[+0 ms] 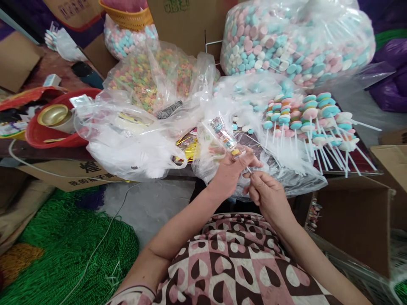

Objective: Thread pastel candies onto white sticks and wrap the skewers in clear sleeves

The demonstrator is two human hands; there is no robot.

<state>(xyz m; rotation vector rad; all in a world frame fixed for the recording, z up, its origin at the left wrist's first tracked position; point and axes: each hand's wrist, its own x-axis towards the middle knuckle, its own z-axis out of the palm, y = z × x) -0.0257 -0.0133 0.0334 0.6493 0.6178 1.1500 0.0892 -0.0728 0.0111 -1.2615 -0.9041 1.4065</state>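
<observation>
Left hand [230, 169]: fingers closed round wrapped candy skewer [224, 134], over near edge of desk [367, 168]; right hand [270, 191]: fingers pinched on white stick [249, 170]; marshmallow skewers [310, 113] piled to the right

Hands [269, 192] meet at the front of a crowded desk [365, 167] — a white plastic bag [136, 148] bars the low route left, and candy skewers [310, 114] jut on the right. A bag of colourful candies [133, 78] and a bulging marshmallow bag [299, 46] wall off the back — room lies above them, and over the grey floor [152, 203] beside the left forearm [184, 216].
</observation>
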